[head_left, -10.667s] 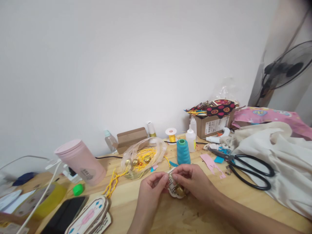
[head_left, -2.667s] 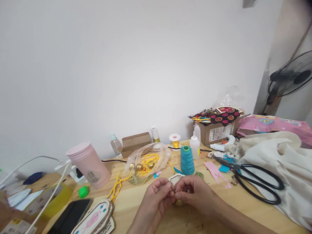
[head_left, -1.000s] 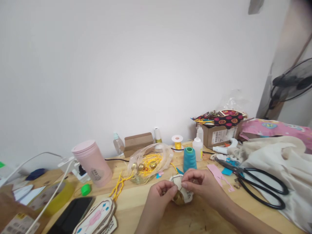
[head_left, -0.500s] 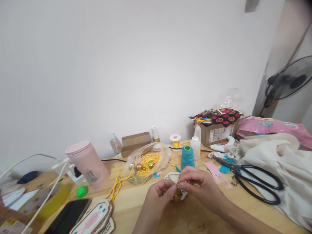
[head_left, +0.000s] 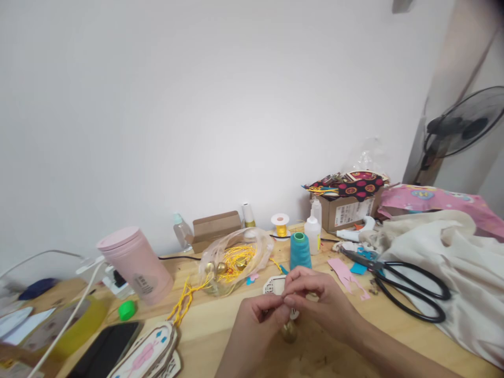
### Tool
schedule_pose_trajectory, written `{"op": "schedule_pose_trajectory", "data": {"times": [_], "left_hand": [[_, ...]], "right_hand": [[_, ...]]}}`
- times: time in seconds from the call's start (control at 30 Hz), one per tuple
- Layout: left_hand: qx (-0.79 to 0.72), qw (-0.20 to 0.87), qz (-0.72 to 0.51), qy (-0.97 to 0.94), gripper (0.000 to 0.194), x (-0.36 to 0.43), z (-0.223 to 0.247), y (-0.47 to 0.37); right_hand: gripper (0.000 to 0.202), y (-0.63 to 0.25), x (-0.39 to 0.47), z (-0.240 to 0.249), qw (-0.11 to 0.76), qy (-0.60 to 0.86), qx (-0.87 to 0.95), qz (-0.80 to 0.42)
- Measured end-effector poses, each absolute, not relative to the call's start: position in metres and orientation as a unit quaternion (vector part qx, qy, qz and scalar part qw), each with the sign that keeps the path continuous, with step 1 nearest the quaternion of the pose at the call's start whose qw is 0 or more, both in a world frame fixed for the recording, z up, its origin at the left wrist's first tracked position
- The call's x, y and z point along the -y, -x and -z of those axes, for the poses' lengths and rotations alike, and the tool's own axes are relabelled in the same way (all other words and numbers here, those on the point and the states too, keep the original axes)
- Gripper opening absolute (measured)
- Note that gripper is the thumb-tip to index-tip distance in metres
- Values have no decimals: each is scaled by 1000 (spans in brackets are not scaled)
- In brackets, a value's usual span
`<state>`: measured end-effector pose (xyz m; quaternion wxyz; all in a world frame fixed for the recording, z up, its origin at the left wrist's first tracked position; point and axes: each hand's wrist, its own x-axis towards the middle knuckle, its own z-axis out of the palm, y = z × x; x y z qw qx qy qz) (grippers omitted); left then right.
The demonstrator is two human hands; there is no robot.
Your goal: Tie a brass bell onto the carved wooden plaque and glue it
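Observation:
My left hand [head_left: 262,317] and my right hand [head_left: 317,296] meet fingertip to fingertip above the wooden table. Both pinch at the same spot, and whatever lies between the fingertips is too small or hidden to make out. Just under the fingers shows a round brass-coloured bell [head_left: 289,332]. Behind the hands lies a pale wooden cutout [head_left: 271,286] with a pierced pattern, partly covered by the fingers. A teal thread cone [head_left: 300,252] stands just beyond my right hand.
A plastic bag [head_left: 263,247] holds bells and yellow cord. Black-handled scissors [head_left: 417,289] lie right, beside white cloth [head_left: 464,273]. At left are a pink tumbler [head_left: 136,268], a phone [head_left: 106,349] and stacked wooden pieces [head_left: 147,352]. Glue bottles [head_left: 313,233] stand behind.
My fingertips have drawn closer together. The bell now shows lower, below the fingers, and more of the wooden cutout's left part is visible. The view has shifted slightly.

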<state>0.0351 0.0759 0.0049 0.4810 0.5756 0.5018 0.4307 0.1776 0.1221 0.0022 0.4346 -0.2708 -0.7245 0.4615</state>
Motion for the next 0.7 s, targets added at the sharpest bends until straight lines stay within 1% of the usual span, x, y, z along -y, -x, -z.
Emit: {"op": "schedule_pose_trajectory", "data": {"times": [0.13, 0.23, 0.27, 0.33, 0.37, 0.4, 0.47, 0.53, 0.7], "left_hand": [[-519, 472, -431, -568, 22, -77, -2, -34], [-544, 467, -456, -528, 20, -79, -4, -33], [-548, 466, -469, -513, 19, -79, -5, -33], [-548, 468, -491, -489, 19, -80, -6, -31], [-548, 467, -498, -484, 20, -80, -6, -31], [-549, 463, -501, -483, 21, -80, -5, -30], [-555, 452, -501, -488, 22, -81, -4, -28], [-558, 441, -503, -492, 22, -82, -2, -27], [-566, 434, -506, -485, 21, -81, -5, -27]], "right_hand": [[14, -178, -122, -5, 430, 275, 727, -459], [18, -179, -124, -2, 398, 294, 740, -456], [27, -179, -126, 1, 381, 297, 756, -442], [51, -179, -128, 9, 346, 285, 809, -381], [59, -179, -128, 13, 331, 273, 837, -340], [60, -178, -129, 17, 317, 262, 859, -303], [51, -177, -128, 22, 295, 256, 884, -257], [39, -176, -127, 21, 284, 256, 890, -249], [24, -176, -123, 7, 318, 246, 874, -274]]}}
